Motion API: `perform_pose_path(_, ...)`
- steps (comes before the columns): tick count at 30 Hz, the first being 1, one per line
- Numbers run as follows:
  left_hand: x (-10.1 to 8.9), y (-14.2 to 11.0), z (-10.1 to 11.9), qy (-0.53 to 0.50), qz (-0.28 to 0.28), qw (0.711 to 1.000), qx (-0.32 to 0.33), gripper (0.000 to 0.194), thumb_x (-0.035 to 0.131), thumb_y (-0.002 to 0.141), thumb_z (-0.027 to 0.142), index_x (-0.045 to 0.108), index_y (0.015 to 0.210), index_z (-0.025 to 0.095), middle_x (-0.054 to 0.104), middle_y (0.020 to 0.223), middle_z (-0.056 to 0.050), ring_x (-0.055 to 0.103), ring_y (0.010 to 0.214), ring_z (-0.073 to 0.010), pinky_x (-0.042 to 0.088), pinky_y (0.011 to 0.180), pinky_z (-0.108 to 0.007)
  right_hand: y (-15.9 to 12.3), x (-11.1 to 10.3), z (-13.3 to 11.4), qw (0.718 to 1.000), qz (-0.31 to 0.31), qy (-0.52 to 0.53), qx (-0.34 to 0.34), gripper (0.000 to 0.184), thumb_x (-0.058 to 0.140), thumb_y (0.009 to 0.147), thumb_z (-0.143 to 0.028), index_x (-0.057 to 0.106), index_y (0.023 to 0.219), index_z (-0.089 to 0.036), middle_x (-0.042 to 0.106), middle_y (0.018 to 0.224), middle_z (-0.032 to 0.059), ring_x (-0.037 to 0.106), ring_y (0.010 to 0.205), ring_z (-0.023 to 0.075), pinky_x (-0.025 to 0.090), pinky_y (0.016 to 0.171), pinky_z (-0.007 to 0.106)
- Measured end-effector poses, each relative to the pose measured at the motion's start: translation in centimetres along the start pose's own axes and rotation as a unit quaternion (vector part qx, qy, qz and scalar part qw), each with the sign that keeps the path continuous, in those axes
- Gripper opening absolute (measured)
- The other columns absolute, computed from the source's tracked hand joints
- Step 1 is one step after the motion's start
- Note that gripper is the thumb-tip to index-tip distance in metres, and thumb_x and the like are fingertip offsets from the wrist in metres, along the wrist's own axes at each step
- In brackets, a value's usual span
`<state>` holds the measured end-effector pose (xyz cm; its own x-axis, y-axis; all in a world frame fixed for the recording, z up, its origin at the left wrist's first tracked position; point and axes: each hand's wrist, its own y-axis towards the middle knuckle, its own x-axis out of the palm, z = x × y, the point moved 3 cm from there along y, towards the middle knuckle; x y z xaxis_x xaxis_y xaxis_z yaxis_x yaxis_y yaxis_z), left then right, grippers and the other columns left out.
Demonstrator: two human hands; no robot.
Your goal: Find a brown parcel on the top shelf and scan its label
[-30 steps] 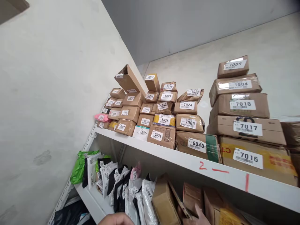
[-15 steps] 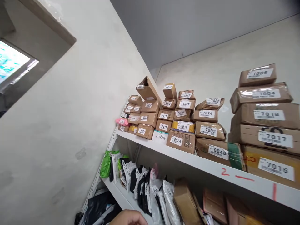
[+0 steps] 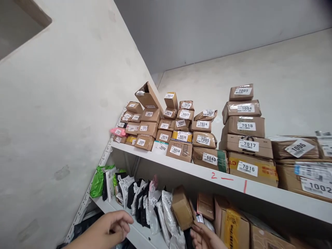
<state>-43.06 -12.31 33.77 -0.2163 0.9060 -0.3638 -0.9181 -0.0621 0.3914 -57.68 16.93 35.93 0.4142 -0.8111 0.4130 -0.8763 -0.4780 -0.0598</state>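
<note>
My left hand [image 3: 107,231] reaches in at the bottom left, fingers loosely bent with nothing in them, just in front of the lower shelf's edge [image 3: 145,238] and near the row of upright poly mailer bags [image 3: 145,204]. My right hand [image 3: 206,238] is at the bottom centre, its thumb and fingertips pinching the lower corner of a small tilted brown box [image 3: 182,207] on the lower shelf. Most of that hand is cut off by the frame edge.
The white upper shelf [image 3: 259,191], marked "2—|" in red, carries stacks of numbered cardboard parcels [image 3: 243,145]. A pink parcel [image 3: 118,131] sticks out at its left end. A green bag [image 3: 98,180] leans at the lower shelf's left. A plaster wall closes the left side.
The view swung left, then back right and pulled away. My left hand rose further into view, and my right hand came back into view at the small brown box.
</note>
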Motion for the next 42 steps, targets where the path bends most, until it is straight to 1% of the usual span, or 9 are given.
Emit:
perform_pose_path(6,-3.1,4.4,5.1,0.137,0.095,0.985,0.046,0.053,0.054,0.063,0.036,0.058,0.114,0.021,0.06,0.118,-0.008,0.055,0.108,-0.0258,0.044,0.091,-0.035,-2.7,6.9,-4.8,0.937,-0.09,-0.231,-0.246,0.047,0.084,0.06,-0.045,0.055,0.088,-0.019,0.064,0.065,-0.0038,0.06,0.053,0.0098,0.043,0.046,0.017)
perform_pose_path(13,-3.7,16.0,16.0,0.299,0.25,0.914,0.113,0.065,0.051,0.075,0.042,0.042,0.135,0.017,0.048,0.135,-0.014,0.043,0.127,-0.0276,0.034,0.104,-0.035,-1.3,13.0,-12.4,0.834,-0.062,-0.406,-0.368,0.043,0.073,0.058,-0.047,0.051,0.081,-0.018,0.054,0.06,-0.0059,0.055,0.049,0.0114,0.039,0.047,0.023)
perform_pose_path(21,-3.9,27.3,21.9,0.289,0.358,0.886,0.061,0.075,0.049,0.079,0.052,0.034,0.136,0.005,0.04,0.141,-0.022,0.033,0.133,-0.033,0.029,0.106,-0.037,-0.9,12.2,-18.7,0.733,-0.006,-0.464,-0.497,0.028,0.063,0.066,-0.045,0.053,0.072,-0.02,0.055,0.056,-0.0027,0.053,0.05,0.0137,0.043,0.052,0.029)
perform_pose_path(30,-5.0,29.4,24.3,0.266,0.383,0.884,0.023,0.094,0.074,0.052,0.053,0.045,0.127,0.006,0.051,0.132,-0.025,0.05,0.12,-0.0359,0.044,0.094,-0.038,-1.0,11.1,-19.7,0.726,-0.024,-0.466,-0.506,0.035,0.067,0.068,-0.052,0.054,0.067,-0.02,0.054,0.055,-0.0014,0.051,0.05,0.0144,0.043,0.05,0.029)
perform_pose_path(33,-5.4,29.4,24.9,0.262,0.375,0.889,0.028,0.098,0.079,0.049,0.048,0.041,0.13,0.008,0.053,0.131,-0.023,0.054,0.116,-0.035,0.046,0.092,-0.037,-0.6,11.9,-19.8,0.693,-0.012,-0.475,-0.542,0.028,0.064,0.072,-0.046,0.053,0.067,-0.021,0.055,0.057,-0.0007,0.051,0.052,0.0153,0.041,0.051,0.029)
perform_pose_path(36,-5.4,29.0,24.8,0.247,0.389,0.887,0.031,0.105,0.08,0.05,0.048,0.031,0.133,0.005,0.053,0.129,-0.025,0.055,0.115,-0.0344,0.046,0.091,-0.038,-0.4,14.2,-20.4,0.598,0.03,-0.51,-0.618,0.015,0.059,0.077,-0.032,0.054,0.068,-0.021,0.059,0.061,0.0007,0.054,0.056,0.0168,0.043,0.054,0.03)
perform_pose_path(39,-5.0,28.6,24.6,0.236,0.405,0.883,0.032,0.11,0.08,0.049,0.052,0.028,0.133,0.003,0.054,0.127,-0.027,0.055,0.114,-0.0353,0.048,0.089,-0.039,0.3,17.9,-21.6,0.415,0.134,-0.59,-0.68,0.004,0.057,0.079,-0.02,0.059,0.082,-0.019,0.067,0.085,0.0068,0.059,0.082,0.0238,0.047,0.071,0.035)
perform_pose_path(41,-4.8,28.4,24.6,0.231,0.414,0.88,0.027,0.109,0.079,0.05,0.05,0.027,0.133,0.002,0.054,0.126,-0.028,0.055,0.114,-0.0362,0.049,0.088,-0.04,1.5,20.8,-22.7,0.282,0.195,-0.666,-0.662,0.022,0.055,0.081,-0.017,0.058,0.103,-0.013,0.065,0.108,0.0124,0.053,0.103,0.0289,0.046,0.081,0.037)
perform_pose_path(42,-4.7,28.3,24.6,0.229,0.417,0.879,0.025,0.105,0.079,0.052,0.047,0.028,0.133,0.002,0.054,0.125,-0.028,0.056,0.114,-0.0364,0.049,0.087,-0.041,2.2,22.0,-23.3,0.252,0.2,-0.684,-0.655,0.026,0.055,0.08,-0.015,0.057,0.106,-0.011,0.063,0.113,0.0142,0.05,0.108,0.0305,0.045,0.085,0.038)
